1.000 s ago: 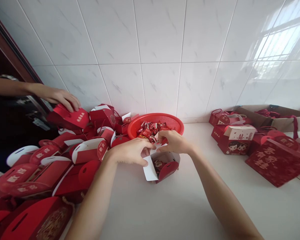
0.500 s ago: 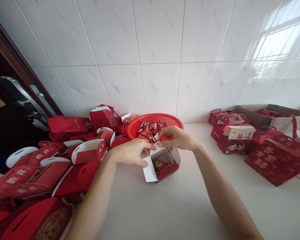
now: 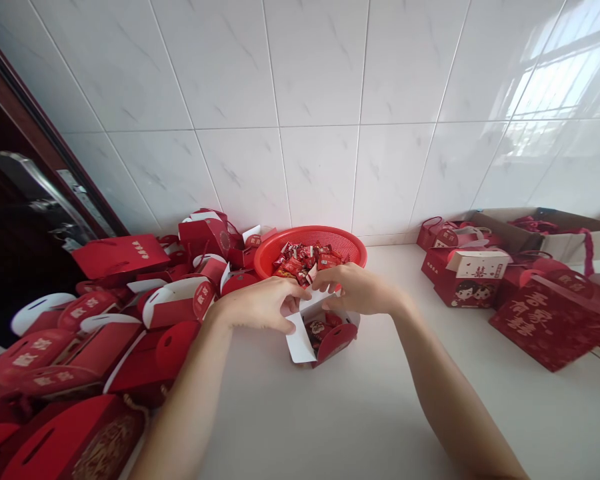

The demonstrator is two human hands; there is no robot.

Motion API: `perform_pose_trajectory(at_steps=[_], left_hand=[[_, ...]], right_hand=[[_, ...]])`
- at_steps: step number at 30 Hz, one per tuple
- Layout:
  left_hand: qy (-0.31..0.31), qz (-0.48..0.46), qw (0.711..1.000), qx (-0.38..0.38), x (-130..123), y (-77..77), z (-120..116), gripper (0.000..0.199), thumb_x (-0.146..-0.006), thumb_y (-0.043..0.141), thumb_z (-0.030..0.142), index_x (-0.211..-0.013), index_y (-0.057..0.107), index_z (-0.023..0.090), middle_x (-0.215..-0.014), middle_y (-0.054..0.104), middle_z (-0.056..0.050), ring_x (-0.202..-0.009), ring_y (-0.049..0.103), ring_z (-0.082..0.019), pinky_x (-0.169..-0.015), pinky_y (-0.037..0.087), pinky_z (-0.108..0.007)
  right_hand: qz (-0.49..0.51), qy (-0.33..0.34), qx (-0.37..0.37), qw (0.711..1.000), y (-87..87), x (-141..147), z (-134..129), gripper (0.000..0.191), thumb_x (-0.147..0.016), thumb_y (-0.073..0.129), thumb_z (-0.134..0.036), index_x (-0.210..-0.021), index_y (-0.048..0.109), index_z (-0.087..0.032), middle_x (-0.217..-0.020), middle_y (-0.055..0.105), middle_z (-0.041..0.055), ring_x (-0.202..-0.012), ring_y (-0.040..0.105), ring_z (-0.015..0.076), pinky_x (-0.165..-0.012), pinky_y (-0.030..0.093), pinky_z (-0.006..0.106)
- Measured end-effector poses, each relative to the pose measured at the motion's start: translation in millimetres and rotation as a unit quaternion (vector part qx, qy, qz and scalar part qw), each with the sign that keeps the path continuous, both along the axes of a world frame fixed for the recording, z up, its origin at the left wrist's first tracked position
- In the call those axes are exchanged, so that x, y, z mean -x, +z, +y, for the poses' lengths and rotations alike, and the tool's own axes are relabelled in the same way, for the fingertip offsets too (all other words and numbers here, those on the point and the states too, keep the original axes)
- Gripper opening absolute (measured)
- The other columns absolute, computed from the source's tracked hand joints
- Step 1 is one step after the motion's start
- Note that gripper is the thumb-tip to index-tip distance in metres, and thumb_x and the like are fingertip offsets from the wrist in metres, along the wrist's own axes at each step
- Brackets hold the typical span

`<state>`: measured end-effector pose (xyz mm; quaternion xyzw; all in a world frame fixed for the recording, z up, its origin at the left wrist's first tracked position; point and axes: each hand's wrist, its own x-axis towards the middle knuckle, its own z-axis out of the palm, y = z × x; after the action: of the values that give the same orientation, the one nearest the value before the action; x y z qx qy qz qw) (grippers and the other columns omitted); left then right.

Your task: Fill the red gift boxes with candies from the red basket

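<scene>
An open red gift box (image 3: 336, 341) with white inner flaps stands on the white counter in front of me. My left hand (image 3: 267, 305) grips its left side, thumb and fingers closed at the white flap. Over the box's opening is my right hand (image 3: 355, 288), its fingers apart and pointing in at the back edge. I see nothing held in it, though its palm side is partly hidden. Inside the box lie a dark red packet (image 3: 318, 329) with pale print and a brighter red wrapped piece (image 3: 333, 318).
Behind the box, a red plastic basket (image 3: 314, 233) holds wrapped sweets (image 3: 300, 257). Many red boxes (image 3: 95, 347) crowd the left side. On the right are red gift bags (image 3: 545, 323) and a cardboard tray (image 3: 575, 243). A tiled wall (image 3: 320, 167) borders the counter; a door handle (image 3: 35, 177) is far left.
My right hand has dipped toward the opening and spread its fingers; a brighter red piece now shows inside. At far left, a red bag has shifted left and a person's arm has gone from view.
</scene>
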<state>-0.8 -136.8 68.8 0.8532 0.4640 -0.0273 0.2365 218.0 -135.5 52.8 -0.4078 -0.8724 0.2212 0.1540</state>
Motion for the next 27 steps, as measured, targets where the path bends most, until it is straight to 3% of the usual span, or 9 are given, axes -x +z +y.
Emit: perform_pose_trajectory(at_steps=[4, 9, 12, 16, 19, 22, 27], left_hand=[[-0.009, -0.001, 1.0, -0.005, 0, 0.5, -1, 0.059, -0.067, 0.067, 0.026, -0.126, 0.064, 0.022, -0.102, 0.065, -0.004, -0.092, 0.062, -0.022, -0.07, 0.045, -0.024], [0.003, 0.0, 1.0, 0.006, 1, -1.6, 0, 0.065, -0.068, 0.068, 0.028, -0.132, 0.061, 0.02, -0.109, 0.066, -0.006, -0.095, 0.064, -0.021, -0.074, 0.048, -0.025], [0.001, -0.004, 1.0, 0.014, 1, -2.6, 1, 0.065, -0.069, 0.068, 0.029, -0.133, 0.061, 0.017, -0.112, 0.068, -0.007, -0.096, 0.065, -0.022, -0.077, 0.049, -0.025], [0.0, -0.003, 1.0, 0.015, 2, -3.1, 2, 0.064, -0.069, 0.069, 0.029, -0.131, 0.062, 0.017, -0.113, 0.07, -0.008, -0.098, 0.066, -0.022, -0.078, 0.049, -0.025], [-0.001, -0.005, 1.0, 0.022, 3, -3.8, 3, 0.06, -0.071, 0.07, 0.031, -0.129, 0.064, 0.017, -0.109, 0.072, -0.007, -0.096, 0.068, -0.022, -0.075, 0.049, -0.024], [-0.002, -0.009, 0.999, 0.034, 5, -4.7, 3, 0.055, -0.074, 0.071, 0.043, -0.122, 0.068, 0.016, -0.107, 0.074, -0.007, -0.095, 0.069, -0.022, -0.072, 0.047, -0.024], [0.013, -0.004, 0.999, 0.047, 8, -6.5, 6, 0.065, -0.074, 0.071, 0.059, -0.125, 0.067, 0.018, -0.111, 0.074, -0.008, -0.096, 0.069, -0.023, -0.073, 0.046, -0.024]], right_hand=[[-0.001, 0.047, 0.038, 0.998, 7.4, -4, -5, 0.027, -0.083, 0.068, -0.023, -0.11, 0.067, -0.022, -0.101, 0.072, 0.0053, -0.089, 0.067, 0.0199, -0.07, 0.049, 0.029], [0.0, 0.025, 0.025, 0.999, 13.1, -17, -6, 0.025, -0.085, 0.066, -0.026, -0.109, 0.068, -0.019, -0.1, 0.073, 0.0075, -0.087, 0.068, 0.02, -0.073, 0.051, 0.03], [-0.009, 0.026, 0.054, 0.998, 14.6, -24, -6, 0.021, -0.084, 0.064, -0.023, -0.104, 0.071, -0.019, -0.094, 0.074, 0.0062, -0.085, 0.068, 0.0194, -0.071, 0.05, 0.029], [-0.055, 0.049, 0.095, 0.993, 17.5, -26, -7, 0.017, -0.082, 0.062, -0.02, -0.094, 0.074, -0.02, -0.082, 0.075, 0.0031, -0.076, 0.068, 0.0179, -0.061, 0.046, 0.026], [-0.078, 0.029, 0.103, 0.991, 18.9, -25, -7, 0.016, -0.082, 0.061, -0.02, -0.091, 0.074, -0.02, -0.069, 0.073, 0.0011, -0.072, 0.066, 0.0174, -0.058, 0.042, 0.025], [-0.102, 0.013, 0.118, 0.988, 17.0, -22, -6, 0.013, -0.082, 0.061, -0.022, -0.08, 0.074, -0.021, -0.059, 0.068, -0.0001, -0.07, 0.063, 0.0169, -0.057, 0.039, 0.025], [-0.128, 0.006, 0.125, 0.984, 11.1, -14, -5, 0.042, -0.089, 0.056, -0.038, -0.052, 0.063, -0.019, -0.056, 0.065, 0.0019, -0.052, 0.045, 0.012, -0.05, 0.032, 0.028]])
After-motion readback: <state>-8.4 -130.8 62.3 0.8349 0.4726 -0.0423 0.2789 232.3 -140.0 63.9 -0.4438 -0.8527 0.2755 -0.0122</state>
